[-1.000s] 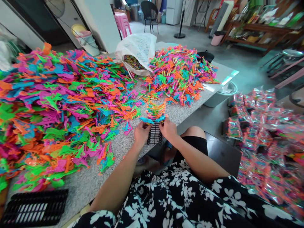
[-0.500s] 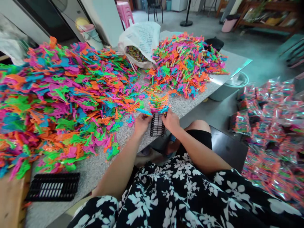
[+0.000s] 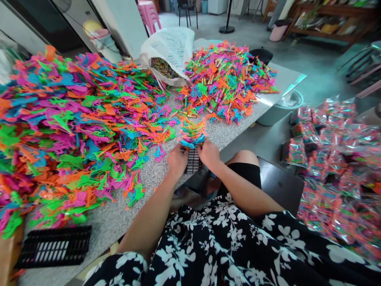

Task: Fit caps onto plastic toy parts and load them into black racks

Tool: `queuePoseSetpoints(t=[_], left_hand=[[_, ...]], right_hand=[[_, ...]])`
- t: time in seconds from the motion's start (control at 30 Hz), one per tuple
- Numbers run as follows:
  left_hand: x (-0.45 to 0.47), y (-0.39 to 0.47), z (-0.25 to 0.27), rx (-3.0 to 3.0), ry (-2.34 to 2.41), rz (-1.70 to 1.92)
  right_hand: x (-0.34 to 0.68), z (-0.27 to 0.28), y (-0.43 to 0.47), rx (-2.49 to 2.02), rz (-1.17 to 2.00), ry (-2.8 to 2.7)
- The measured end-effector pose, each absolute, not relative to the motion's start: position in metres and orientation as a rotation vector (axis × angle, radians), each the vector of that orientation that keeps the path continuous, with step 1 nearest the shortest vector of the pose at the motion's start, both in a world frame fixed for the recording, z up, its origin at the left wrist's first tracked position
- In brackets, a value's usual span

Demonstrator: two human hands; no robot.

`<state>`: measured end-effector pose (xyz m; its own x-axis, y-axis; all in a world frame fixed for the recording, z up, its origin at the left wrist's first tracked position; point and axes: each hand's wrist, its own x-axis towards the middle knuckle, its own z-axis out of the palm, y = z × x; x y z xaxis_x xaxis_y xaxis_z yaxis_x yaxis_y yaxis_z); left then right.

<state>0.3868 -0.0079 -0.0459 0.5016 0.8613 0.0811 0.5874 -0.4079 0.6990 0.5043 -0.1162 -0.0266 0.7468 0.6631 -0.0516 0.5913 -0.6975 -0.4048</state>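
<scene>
Both hands curled, flanking black rack, forearms stretched forward (whether gripping, unclear)

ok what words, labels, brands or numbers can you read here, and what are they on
None can be read.
Open-mouthed white plastic bag: printed lines, too small and blurred.
Dark, flat, glossy panel: one small mark, too faint.
Clear plastic packets: no legible lettering.

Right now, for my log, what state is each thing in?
Central rack: partly filled
Left hand: curled, at the rack
Right hand: curled, at the rack
White bag: open, contents showing
Larger pile: loosely heaped
Smaller pile: loosely heaped
Other rack: lying flat
Clear packets: filled
Pink stools: stacked
</scene>
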Motion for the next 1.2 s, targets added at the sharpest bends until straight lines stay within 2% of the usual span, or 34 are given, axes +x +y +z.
queuePoseSetpoints(t=[0.57, 0.73, 0.83, 0.9, 1.03, 1.2], left_hand=[[0.405, -0.023, -0.029, 2.409, 1.393, 0.349], [0.382, 0.003, -0.030, 2.351, 1.095, 0.300], [0.373, 0.050, -0.022, 2.100, 0.774, 0.069], [0.384, 0.084, -0.011, 2.033, 0.749, 0.042], [0.447, 0.132, 0.008, 2.388, 0.741, 0.246], [0.538, 0.162, 0.004, 2.645, 0.690, 0.310]], right_hand=[[0.509, -0.016, -0.117, -2.577, 0.377, -1.022], [0.586, 0.000, -0.132, -2.367, 0.775, -1.287], [0.636, 0.009, -0.124, -2.592, 0.464, -1.060], [0.657, 0.011, -0.110, -2.708, 0.263, -0.903], [0.662, 0.005, -0.080, -2.756, 0.218, -1.054], [0.644, -0.005, -0.083, -2.696, 0.301, -1.356]])
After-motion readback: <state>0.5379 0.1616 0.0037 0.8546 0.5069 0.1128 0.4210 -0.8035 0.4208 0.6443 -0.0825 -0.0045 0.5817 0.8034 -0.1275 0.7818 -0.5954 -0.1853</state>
